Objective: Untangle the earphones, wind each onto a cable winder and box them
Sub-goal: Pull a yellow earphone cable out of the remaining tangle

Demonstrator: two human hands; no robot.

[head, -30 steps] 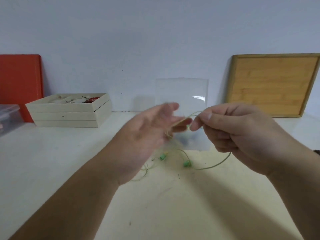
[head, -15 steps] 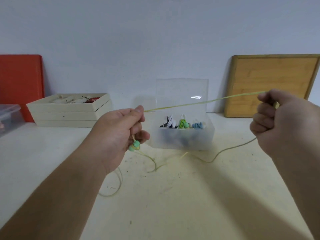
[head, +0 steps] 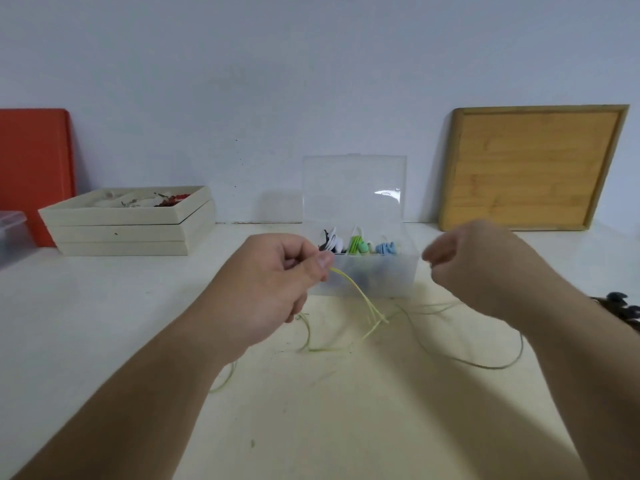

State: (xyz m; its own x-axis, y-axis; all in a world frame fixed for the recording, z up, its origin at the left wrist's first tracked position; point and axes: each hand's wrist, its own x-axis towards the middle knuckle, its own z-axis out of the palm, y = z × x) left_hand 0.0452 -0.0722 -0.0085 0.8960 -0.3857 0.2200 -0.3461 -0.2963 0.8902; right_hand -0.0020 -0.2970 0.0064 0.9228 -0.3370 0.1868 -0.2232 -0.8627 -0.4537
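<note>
My left hand [head: 277,282] pinches a yellow-green earphone cable [head: 360,299] between thumb and forefinger, just in front of the box. From the pinch the cable drops slack to the table and lies there in loose loops. My right hand [head: 485,268] is blurred, with curled fingers; the cable runs up to its underside, so it seems to hold it. Behind both hands stands a clear plastic box [head: 398,285] with its lid [head: 353,181] raised. Inside it are white, green and blue wound earphones. The earbuds of the yellow-green cable are hidden.
Stacked beige trays [head: 128,230] sit at the back left, next to an orange board [head: 34,168] and a clear container [head: 10,233]. A wooden board [head: 530,171] leans on the wall at the back right. A dark object [head: 620,303] shows at the right edge.
The hands spread apart and pulled the cable taut, then came closer together and lower. The cable now hangs slack onto the table.
</note>
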